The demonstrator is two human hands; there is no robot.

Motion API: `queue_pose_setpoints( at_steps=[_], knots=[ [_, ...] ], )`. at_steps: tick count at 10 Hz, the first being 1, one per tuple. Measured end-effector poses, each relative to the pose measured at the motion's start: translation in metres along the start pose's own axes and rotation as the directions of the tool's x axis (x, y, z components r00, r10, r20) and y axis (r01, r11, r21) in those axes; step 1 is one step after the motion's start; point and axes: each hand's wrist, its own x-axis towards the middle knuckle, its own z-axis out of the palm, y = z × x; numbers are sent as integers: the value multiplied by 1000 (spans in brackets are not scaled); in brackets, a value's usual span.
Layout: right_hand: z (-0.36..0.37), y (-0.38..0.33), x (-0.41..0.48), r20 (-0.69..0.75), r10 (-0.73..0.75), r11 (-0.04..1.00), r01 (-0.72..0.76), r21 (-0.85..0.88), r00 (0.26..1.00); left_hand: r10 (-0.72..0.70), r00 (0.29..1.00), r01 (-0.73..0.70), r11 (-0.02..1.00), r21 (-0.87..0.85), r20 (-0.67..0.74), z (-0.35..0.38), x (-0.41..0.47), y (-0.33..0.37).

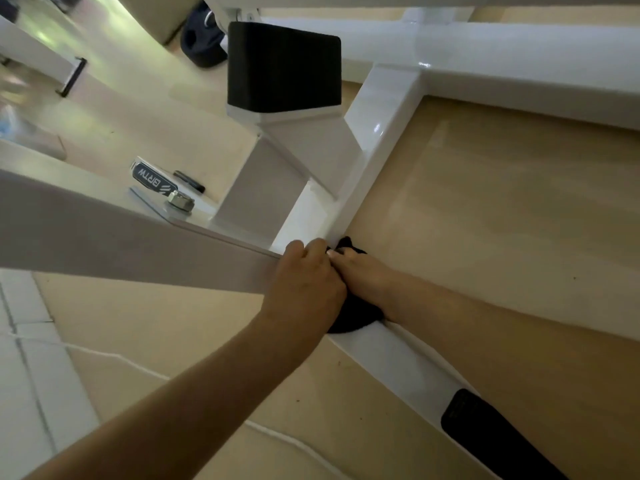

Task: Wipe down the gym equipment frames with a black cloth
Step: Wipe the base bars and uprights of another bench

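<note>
The black cloth [350,318] lies bunched on top of the white frame rail [382,133], at the point where a sloping white beam [104,233] crosses over that rail. Both hands sit on it. The left hand [304,282] comes in from the beam side of the rail, knuckles up. Its grip is clenched over the cloth, with the fingers curled down against the rail's top edge. The right hand [360,268] reaches in from the other side of the rail and touches the left. Its grip is closed on the cloth too, and a small tuft of fabric pokes out past its fingertips. More of the cloth bulges out below the heel of the left hand, resting on the rail.

Farther along the rail from the hands, a black padded block [284,67] stands on a white bracket joined to the rail. Back past the hands, a black rubber strip [485,431] covers the rail's top. On the beam side of the rail, a steel nut [180,201] sits on a flat white plate beside a dark label [152,176] with pale lettering. A dark weight plate [201,43] stands beyond the padded block. Tan floor [502,209] spreads out on the right hand's side of the rail.
</note>
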Motion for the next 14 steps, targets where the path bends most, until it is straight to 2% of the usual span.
queue_pose_setpoints(
  at_steps=[1,2,3,4,5,6,7,8,9,10,11,12,13,14],
  knots=[
    [-4,2,-7,29,47,999,-47,-5,998,-4,998,-2,995,105,57,4,4,0],
    [-11,14,-30,107,7,993,6,-118,994,16,1000,-17,999,38,26,9,-19,5],
    [-7,25,-44,173,47,990,-23,-141,984,63,994,-77,985,152,94,12,-28,9],
    [4,17,-40,81,41,999,-38,-39,996,-67,983,36,984,176,169,13,-9,3],
    [12,5,-29,-62,111,967,-93,238,992,-115,978,85,981,175,173,9,11,-7],
    [5,15,-17,2,-114,974,112,-196,994,-85,987,71,992,104,134,6,6,-6],
    [-4,18,-50,84,15,999,-18,31,996,65,997,-56,985,-164,48,14,-32,13],
    [-13,26,-55,186,44,998,-37,-42,982,104,992,-118,966,-232,-72,14,-39,17],
    [-23,20,-40,248,-29,997,11,74,968,87,994,-76,982,-175,60,5,-9,-4],
    [-25,19,-23,194,-5,992,-19,124,981,68,988,-54,993,-105,136,2,17,-20],
    [-28,16,-18,168,47,987,-72,146,985,-5,997,7,1000,-26,82,-4,25,-30],
    [-34,21,-10,50,113,977,-120,174,992,-94,995,95,994,61,-22,-22,37,-40],
    [-18,20,-1,-111,44,967,-14,254,993,-193,981,195,977,84,-27,-42,40,-35],
    [-6,22,9,-134,8,986,15,168,991,-45,976,11,988,156,214,-31,33,-21]
  ],
)
